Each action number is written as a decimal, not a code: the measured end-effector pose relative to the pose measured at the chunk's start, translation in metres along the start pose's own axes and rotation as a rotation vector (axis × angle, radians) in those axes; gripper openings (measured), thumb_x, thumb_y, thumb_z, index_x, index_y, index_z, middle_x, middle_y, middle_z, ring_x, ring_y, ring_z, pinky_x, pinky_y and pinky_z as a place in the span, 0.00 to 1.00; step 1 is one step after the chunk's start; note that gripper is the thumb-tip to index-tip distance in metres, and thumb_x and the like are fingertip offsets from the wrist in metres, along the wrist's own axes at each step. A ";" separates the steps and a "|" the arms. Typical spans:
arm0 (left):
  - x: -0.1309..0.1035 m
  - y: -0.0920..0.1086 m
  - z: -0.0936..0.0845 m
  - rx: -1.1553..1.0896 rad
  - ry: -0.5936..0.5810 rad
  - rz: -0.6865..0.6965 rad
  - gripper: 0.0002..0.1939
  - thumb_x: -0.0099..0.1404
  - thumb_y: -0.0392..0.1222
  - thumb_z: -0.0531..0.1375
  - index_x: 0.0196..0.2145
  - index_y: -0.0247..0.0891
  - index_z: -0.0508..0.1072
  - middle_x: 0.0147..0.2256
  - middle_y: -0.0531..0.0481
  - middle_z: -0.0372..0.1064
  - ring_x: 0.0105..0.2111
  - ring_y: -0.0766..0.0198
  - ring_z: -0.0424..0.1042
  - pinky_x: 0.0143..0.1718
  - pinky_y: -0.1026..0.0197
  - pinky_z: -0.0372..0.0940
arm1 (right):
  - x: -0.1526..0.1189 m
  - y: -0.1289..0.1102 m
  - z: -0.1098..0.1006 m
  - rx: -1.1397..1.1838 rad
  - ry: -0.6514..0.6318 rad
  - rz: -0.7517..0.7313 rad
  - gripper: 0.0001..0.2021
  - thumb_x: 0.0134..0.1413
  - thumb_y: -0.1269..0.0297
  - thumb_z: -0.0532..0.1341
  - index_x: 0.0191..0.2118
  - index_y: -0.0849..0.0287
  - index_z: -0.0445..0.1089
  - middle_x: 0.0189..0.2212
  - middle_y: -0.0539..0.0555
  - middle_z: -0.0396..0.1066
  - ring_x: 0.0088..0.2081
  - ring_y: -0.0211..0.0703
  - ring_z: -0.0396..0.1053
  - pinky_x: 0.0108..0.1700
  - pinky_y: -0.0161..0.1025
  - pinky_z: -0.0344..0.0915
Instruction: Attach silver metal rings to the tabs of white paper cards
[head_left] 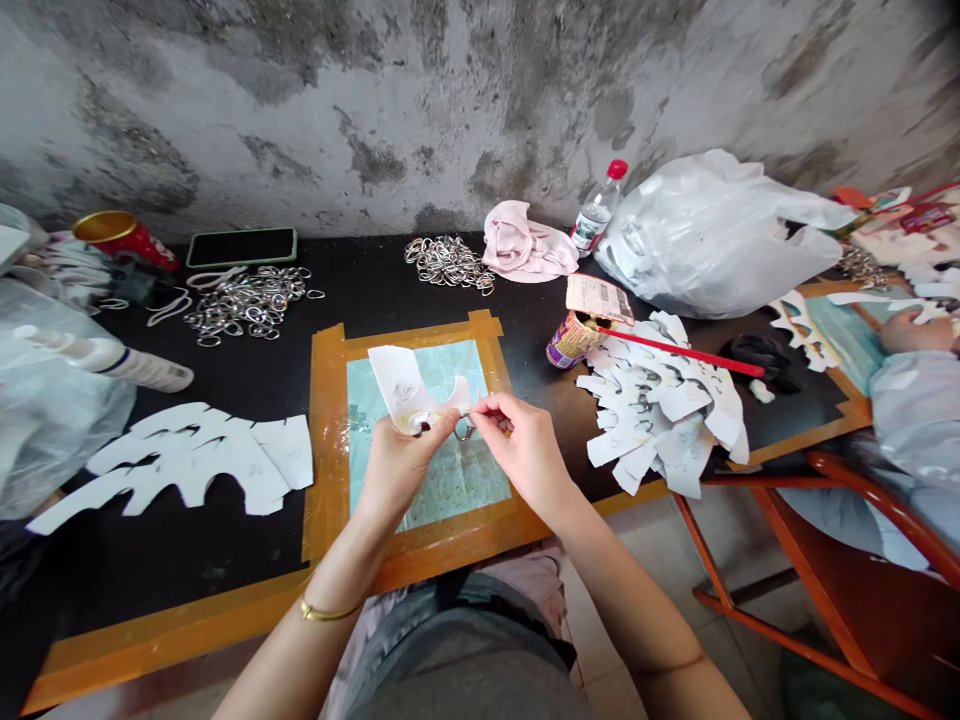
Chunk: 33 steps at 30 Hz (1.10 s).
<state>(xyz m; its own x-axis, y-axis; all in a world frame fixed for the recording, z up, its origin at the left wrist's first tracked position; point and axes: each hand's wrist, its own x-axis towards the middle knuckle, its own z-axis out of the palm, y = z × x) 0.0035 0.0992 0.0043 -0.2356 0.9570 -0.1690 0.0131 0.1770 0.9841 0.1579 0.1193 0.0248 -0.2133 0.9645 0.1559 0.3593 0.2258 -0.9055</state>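
Over a pale green taped sheet on the table, my left hand grips a white cut-out piece with curved notches. A metal ring shows at the lower right edge of this piece, between my hands. My right hand is closed in a pinch on the ring beside the left thumb. Whether the ring is fixed to the piece, I cannot tell. More white cut-out pieces lie in a stack at left and in an overlapping heap at right.
Metal rings are piled at back left and back centre. A paper cup with a red stick stands near the right heap. A white bottle leans at left. Behind are a phone, a pink cloth, a plastic bottle and a bag. A co-worker's arm is at right.
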 end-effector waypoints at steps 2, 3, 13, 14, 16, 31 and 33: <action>0.000 -0.002 0.001 -0.075 0.008 -0.022 0.13 0.55 0.45 0.68 0.34 0.33 0.79 0.34 0.45 0.77 0.34 0.60 0.75 0.37 0.62 0.68 | 0.001 -0.001 0.000 -0.005 -0.014 -0.003 0.05 0.58 0.65 0.60 0.33 0.59 0.70 0.29 0.51 0.73 0.29 0.38 0.70 0.35 0.34 0.66; -0.001 -0.004 0.002 -0.116 0.015 -0.039 0.13 0.55 0.45 0.68 0.33 0.33 0.79 0.33 0.45 0.77 0.33 0.61 0.75 0.36 0.62 0.69 | 0.002 -0.002 -0.001 -0.007 -0.026 -0.002 0.04 0.58 0.66 0.60 0.33 0.59 0.70 0.29 0.51 0.73 0.29 0.38 0.70 0.35 0.33 0.66; -0.004 0.006 0.015 -0.648 0.002 -0.325 0.13 0.47 0.37 0.73 0.31 0.31 0.78 0.29 0.49 0.76 0.26 0.69 0.74 0.30 0.70 0.71 | 0.000 -0.010 -0.001 -0.177 0.010 -0.096 0.03 0.58 0.70 0.60 0.33 0.60 0.69 0.28 0.51 0.71 0.29 0.37 0.68 0.33 0.33 0.62; -0.004 0.007 0.016 -0.670 0.003 -0.331 0.13 0.47 0.37 0.73 0.31 0.31 0.78 0.28 0.49 0.76 0.25 0.70 0.74 0.29 0.71 0.71 | 0.000 -0.012 -0.001 -0.195 0.017 -0.115 0.03 0.59 0.70 0.60 0.33 0.60 0.68 0.28 0.51 0.71 0.29 0.38 0.68 0.33 0.33 0.62; -0.005 0.009 0.017 -0.703 0.013 -0.334 0.13 0.46 0.37 0.73 0.30 0.31 0.78 0.27 0.49 0.76 0.25 0.70 0.74 0.29 0.71 0.71 | 0.000 -0.014 -0.003 -0.218 0.021 -0.143 0.03 0.58 0.71 0.60 0.33 0.60 0.68 0.28 0.51 0.71 0.30 0.38 0.68 0.33 0.33 0.62; -0.008 0.004 0.012 -0.744 -0.145 -0.290 0.13 0.54 0.40 0.70 0.36 0.32 0.77 0.34 0.48 0.76 0.34 0.67 0.75 0.41 0.66 0.71 | 0.001 -0.012 -0.004 -0.136 0.037 -0.119 0.02 0.57 0.71 0.61 0.33 0.60 0.71 0.28 0.51 0.73 0.28 0.37 0.68 0.34 0.33 0.64; -0.010 0.001 0.010 -0.766 -0.207 -0.265 0.15 0.53 0.40 0.71 0.38 0.34 0.76 0.37 0.49 0.76 0.39 0.66 0.74 0.47 0.65 0.68 | 0.003 -0.012 -0.004 -0.112 0.027 -0.115 0.02 0.56 0.71 0.62 0.33 0.60 0.71 0.29 0.51 0.73 0.28 0.36 0.68 0.33 0.32 0.64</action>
<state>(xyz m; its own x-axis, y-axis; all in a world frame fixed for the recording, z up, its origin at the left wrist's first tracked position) 0.0157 0.0920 0.0069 0.0468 0.9417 -0.3332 -0.6997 0.2689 0.6619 0.1572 0.1197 0.0377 -0.2355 0.9342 0.2681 0.4333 0.3478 -0.8314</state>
